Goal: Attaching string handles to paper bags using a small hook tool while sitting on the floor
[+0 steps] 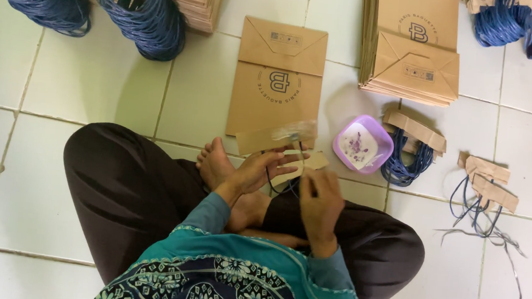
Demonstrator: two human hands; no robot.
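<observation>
I sit cross-legged on a white tiled floor. My left hand [263, 170] holds a brown cardboard strip [306, 162] with a dark blue cord handle [274, 186] looping under it. My right hand [320, 201] pinches the cord close to that strip. A second cardboard strip [273, 137] with a blurred clear piece on it lies just beyond my fingers, on the lower edge of a flat brown paper bag [278, 78]. A small purple tub [362, 144] with white paste sits to the right of my hands.
A stack of folded brown bags [413, 47] lies at the far right. Bundles of blue cord handles [143, 19] rest on another stack at the far left. Cord handles with cardboard strips [412, 156] and loose strips with cords [488, 186] lie to the right.
</observation>
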